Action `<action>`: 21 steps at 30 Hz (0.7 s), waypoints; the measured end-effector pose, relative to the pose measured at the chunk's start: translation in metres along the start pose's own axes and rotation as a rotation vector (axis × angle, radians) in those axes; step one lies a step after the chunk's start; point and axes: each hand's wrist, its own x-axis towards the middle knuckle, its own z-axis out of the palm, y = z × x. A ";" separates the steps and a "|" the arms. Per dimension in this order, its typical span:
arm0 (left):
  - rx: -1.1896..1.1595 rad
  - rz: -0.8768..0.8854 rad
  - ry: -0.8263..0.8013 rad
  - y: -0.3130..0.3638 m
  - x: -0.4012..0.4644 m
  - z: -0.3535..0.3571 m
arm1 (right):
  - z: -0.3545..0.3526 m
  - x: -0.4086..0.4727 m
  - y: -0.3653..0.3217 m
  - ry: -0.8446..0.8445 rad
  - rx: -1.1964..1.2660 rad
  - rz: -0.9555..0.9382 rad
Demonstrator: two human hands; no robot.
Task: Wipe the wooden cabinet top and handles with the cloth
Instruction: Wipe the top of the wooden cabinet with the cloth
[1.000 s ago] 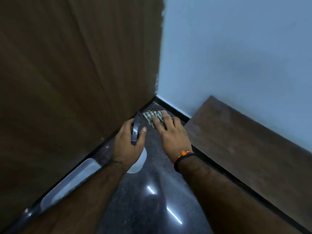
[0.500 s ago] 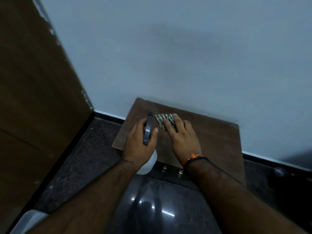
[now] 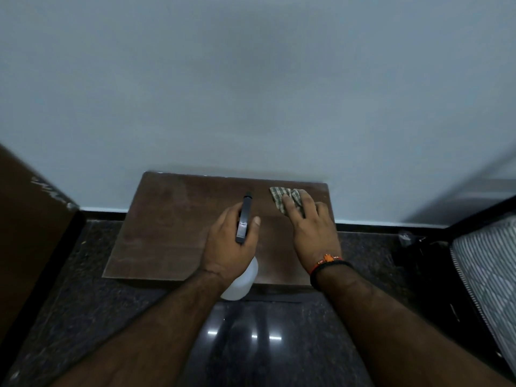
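Observation:
The low wooden cabinet stands against the wall, its brown top (image 3: 173,227) seen from above. My right hand (image 3: 312,230) presses a checked cloth (image 3: 282,198) flat onto the top near its back right corner, fingers spread over it. My left hand (image 3: 229,247) hovers over the middle of the top, shut around a white spray bottle (image 3: 241,280) with a dark trigger head (image 3: 244,219) that points at the wall. The cabinet handles are hidden from this angle.
A pale wall (image 3: 251,93) rises right behind the cabinet. A tall brown wooden panel (image 3: 25,224) stands at the left. A striped mattress in a dark frame (image 3: 485,269) lies at the right. Dark glossy stone floor (image 3: 245,344) lies below me.
The view has swung right from the wooden panel to face the cabinet squarely. My right hand and the cloth now rest at the back right of the top; the left still holds the bottle.

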 end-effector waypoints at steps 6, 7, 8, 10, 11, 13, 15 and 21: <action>-0.051 -0.013 -0.009 0.005 0.020 0.044 | 0.035 0.014 0.040 -0.076 0.005 0.134; -0.063 -0.013 -0.015 0.005 0.024 0.052 | 0.040 0.018 0.045 -0.083 0.014 0.168; -0.070 -0.012 -0.023 0.005 0.028 0.059 | 0.046 0.023 0.050 -0.103 0.017 0.198; -0.082 -0.008 -0.032 0.005 0.035 0.072 | 0.056 0.033 0.059 -0.112 0.018 0.239; -0.093 -0.003 -0.037 0.004 0.039 0.079 | 0.062 0.040 0.064 -0.099 0.021 0.254; -0.114 -0.001 -0.059 0.002 0.046 0.092 | 0.075 0.052 0.072 -0.079 0.044 0.280; -0.120 -0.001 -0.074 -0.002 0.053 0.104 | 0.089 0.061 0.078 -0.081 0.070 0.305; -0.084 -0.074 -0.127 -0.022 0.064 0.127 | 0.132 0.066 0.089 -0.166 0.073 0.283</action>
